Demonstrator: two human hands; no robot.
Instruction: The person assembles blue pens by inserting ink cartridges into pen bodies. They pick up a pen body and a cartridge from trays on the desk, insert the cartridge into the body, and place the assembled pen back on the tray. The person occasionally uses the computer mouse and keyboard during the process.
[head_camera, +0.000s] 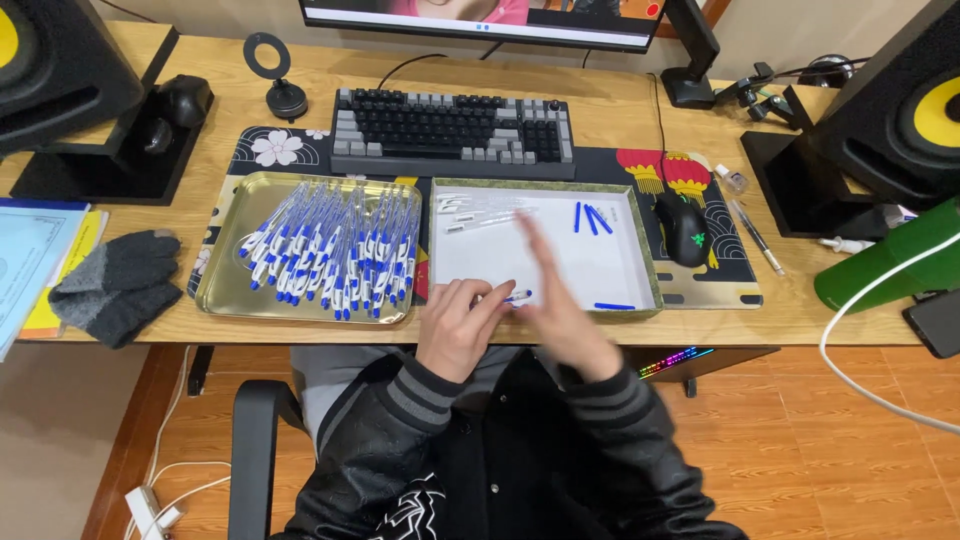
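At lower centre of the frame, over the near edge of the white tray (640, 262), your left hand (462, 325) pinches a blue-tipped pen (517, 296) in curled fingers. Your right hand (555, 300) is motion-blurred, fingers stretched flat; I cannot tell whether it holds anything. Blue caps (590, 218) lie upper right in that tray, clear barrels (470, 212) upper left. Finished pens (335, 250) fill the gold tray (215, 285) on the surface (800, 310). Judgement: keep the pen low over the tray, steady it before pressing parts together.
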